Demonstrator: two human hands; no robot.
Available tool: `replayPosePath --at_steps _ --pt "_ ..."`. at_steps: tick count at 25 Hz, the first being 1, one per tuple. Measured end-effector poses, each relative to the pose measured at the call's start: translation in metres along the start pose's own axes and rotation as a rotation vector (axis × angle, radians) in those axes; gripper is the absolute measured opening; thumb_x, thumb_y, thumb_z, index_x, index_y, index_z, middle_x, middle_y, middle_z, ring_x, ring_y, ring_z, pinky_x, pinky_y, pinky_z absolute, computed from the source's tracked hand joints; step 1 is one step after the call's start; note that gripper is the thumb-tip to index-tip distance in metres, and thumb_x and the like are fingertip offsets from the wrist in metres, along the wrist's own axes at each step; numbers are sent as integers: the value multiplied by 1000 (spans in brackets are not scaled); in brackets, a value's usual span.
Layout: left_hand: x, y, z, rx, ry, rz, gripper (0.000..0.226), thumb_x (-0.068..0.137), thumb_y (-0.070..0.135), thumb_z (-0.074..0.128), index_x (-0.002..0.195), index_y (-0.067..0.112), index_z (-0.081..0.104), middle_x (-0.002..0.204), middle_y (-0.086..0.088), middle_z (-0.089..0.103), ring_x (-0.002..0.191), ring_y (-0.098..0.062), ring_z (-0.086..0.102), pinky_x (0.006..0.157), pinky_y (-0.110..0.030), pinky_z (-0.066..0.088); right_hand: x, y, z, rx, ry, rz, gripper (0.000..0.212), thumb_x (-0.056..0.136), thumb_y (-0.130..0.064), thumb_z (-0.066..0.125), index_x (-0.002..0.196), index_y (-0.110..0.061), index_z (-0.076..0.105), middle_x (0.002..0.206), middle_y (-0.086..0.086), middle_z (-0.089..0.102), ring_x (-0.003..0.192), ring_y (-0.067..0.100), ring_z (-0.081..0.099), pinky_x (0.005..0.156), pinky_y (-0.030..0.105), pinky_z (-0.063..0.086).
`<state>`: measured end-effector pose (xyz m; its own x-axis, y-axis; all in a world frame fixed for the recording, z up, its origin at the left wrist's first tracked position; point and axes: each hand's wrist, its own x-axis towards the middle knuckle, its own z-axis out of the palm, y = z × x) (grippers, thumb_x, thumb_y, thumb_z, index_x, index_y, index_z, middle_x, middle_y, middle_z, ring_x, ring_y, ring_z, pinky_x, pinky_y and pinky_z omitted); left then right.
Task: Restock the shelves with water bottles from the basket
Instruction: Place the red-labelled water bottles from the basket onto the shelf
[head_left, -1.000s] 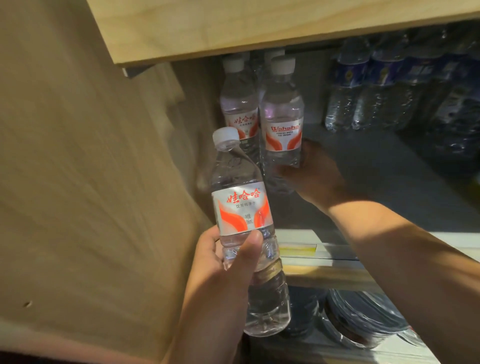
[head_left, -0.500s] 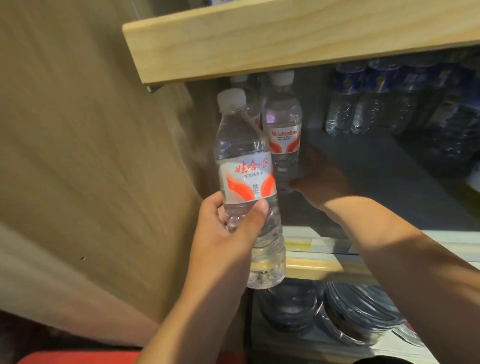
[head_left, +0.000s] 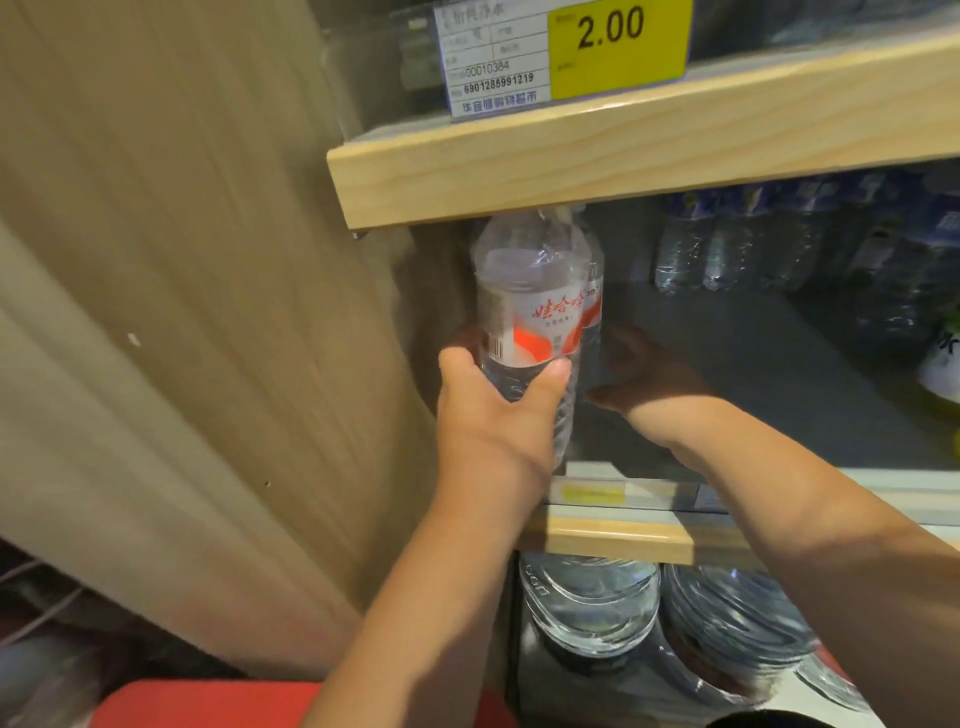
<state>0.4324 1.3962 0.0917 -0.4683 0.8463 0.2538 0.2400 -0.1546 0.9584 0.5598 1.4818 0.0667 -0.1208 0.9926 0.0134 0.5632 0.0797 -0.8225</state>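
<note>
My left hand (head_left: 493, 415) grips a clear water bottle (head_left: 530, 306) with a red and white label, upright, at the left end of the dark middle shelf (head_left: 753, 374). Its cap is hidden behind the wooden shelf board (head_left: 623, 150) above. My right hand (head_left: 639, 374) reaches into the shelf just right of it and touches a second labelled bottle (head_left: 595, 306), mostly hidden behind the first. I cannot tell whether the right fingers curl round it. A red basket edge (head_left: 208, 706) shows at the bottom left.
A wooden side panel (head_left: 208, 312) walls the shelf on the left. Blue-labelled bottles (head_left: 779, 244) stand at the back right of the shelf. A yellow 2.00 price tag (head_left: 618, 47) sits on the upper board. Large water jugs (head_left: 592, 603) fill the shelf below.
My left hand has carried its bottle up and forward into the shelf, beside the bottle by my right hand. The view has tilted up, showing the price tag.
</note>
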Motion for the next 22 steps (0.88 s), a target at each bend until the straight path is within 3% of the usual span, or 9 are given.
replayPosePath --at_steps 3,7,10,14,17,22 --pt "8 -1 5 105 34 -26 38 77 20 77 82 26 39 102 -7 63 90 -20 61 78 -29 48 -3 3 -2 68 -7 8 70 79 -18 76 141 -24 43 122 2 59 110 25 57 85 27 42" --pt "22 -8 9 -11 67 -39 43 80 7 73 112 18 46 99 1 65 94 -18 64 83 -28 50 -4 2 -6 84 -14 9 70 79 -13 73 141 -23 41 116 2 58 98 19 54 84 28 44" --pt "33 -20 15 -103 118 -87 51 82 7 72 126 12 45 106 -5 67 98 -22 65 85 -31 53 -2 1 -5 82 -31 12 70 79 -15 73 140 -27 42 116 1 61 101 22 59 92 35 49" --pt "38 -39 23 -117 97 -103 53 84 5 70 130 7 45 108 -4 64 94 -17 62 67 -5 47 -3 -3 -2 98 -40 8 66 80 -19 73 137 -33 43 112 -6 61 100 21 60 93 36 50" --pt "45 -48 27 -129 133 -85 48 84 0 67 128 1 47 106 -9 65 86 -16 62 64 -4 46 -5 0 0 149 -52 2 65 79 -21 74 136 -34 45 113 -5 60 100 20 58 94 36 48" --pt "51 -53 31 62 53 7 35 91 6 61 123 8 50 110 0 61 102 -15 60 75 -5 43 -3 2 4 134 -53 26 65 78 -23 74 136 -30 46 123 -4 59 104 20 57 96 41 48"
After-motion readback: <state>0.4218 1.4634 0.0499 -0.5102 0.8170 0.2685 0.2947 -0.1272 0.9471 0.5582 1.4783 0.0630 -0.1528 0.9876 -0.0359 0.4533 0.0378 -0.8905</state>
